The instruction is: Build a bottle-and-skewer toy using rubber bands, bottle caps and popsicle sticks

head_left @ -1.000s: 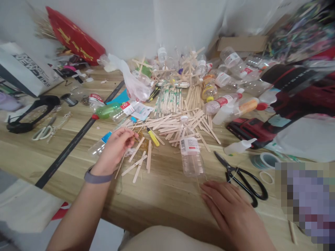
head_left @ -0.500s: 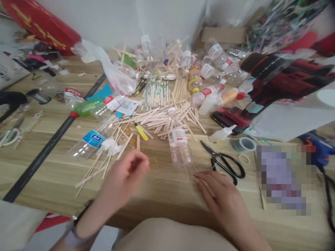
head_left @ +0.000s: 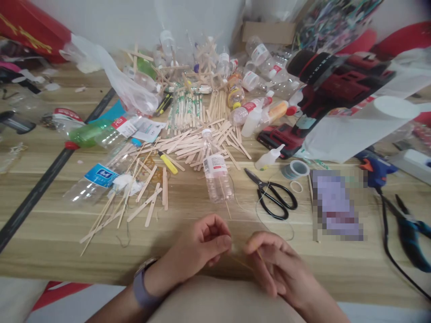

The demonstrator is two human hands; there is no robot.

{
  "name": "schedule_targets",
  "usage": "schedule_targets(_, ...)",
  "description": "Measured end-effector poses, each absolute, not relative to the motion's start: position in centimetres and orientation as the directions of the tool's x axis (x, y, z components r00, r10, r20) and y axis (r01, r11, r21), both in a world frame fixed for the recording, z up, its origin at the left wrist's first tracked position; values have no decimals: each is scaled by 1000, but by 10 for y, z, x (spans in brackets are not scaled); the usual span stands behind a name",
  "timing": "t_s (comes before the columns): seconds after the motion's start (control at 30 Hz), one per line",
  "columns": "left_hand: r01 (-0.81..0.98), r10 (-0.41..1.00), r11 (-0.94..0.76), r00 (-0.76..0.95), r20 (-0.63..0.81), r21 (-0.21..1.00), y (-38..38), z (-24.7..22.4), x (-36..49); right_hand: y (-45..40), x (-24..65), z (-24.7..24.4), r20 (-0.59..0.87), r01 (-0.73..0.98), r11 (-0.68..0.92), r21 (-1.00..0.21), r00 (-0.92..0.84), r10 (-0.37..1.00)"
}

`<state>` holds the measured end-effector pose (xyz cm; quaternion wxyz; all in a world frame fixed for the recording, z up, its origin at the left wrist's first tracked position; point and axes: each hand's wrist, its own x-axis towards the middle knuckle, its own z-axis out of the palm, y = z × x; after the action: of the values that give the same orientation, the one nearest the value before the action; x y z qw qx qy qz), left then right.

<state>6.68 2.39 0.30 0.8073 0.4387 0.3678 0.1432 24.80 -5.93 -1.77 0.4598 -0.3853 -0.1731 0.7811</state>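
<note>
My left hand (head_left: 210, 240) is closed, thumb and fingers pinched together, above the table's front edge. My right hand (head_left: 278, 260) is beside it, its fingers curled and pinched. Between them runs a thin yellow strand (head_left: 243, 263) that looks like a rubber band; blur hides its ends. Just beyond the hands lies a clear plastic bottle (head_left: 217, 177) with a white cap, and a thin wooden stick (head_left: 228, 210) pokes out at its base. Black-handled scissors (head_left: 274, 197) lie past my right hand, with a thin thread (head_left: 257, 208) looped beside them.
Wooden craft sticks (head_left: 188, 146) are heaped mid-table, with several plastic bottles behind. A red cordless drill (head_left: 313, 98) stands at right, near a glue bottle (head_left: 269, 158), a tape roll (head_left: 295, 169), a blue glue gun (head_left: 375, 168) and pliers (head_left: 412, 233). A dark strip (head_left: 43, 197) crosses the left.
My left hand has moved right and down, close to my right hand. My right hand has turned and its fingers have curled; the yellow strand now shows between them. The view has shifted right.
</note>
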Motion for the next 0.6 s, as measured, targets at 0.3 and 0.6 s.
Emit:
schedule_targets(0.3,118,525,759,471,-709,640,26,-3,79,-29,264,-14,-616,-43,-617,-786,151,773)
schedule_targets(0.6,328,647,506,466,-603,797,26,-16,77,0,241,-26,-648,-68,-645,-761,42,760)
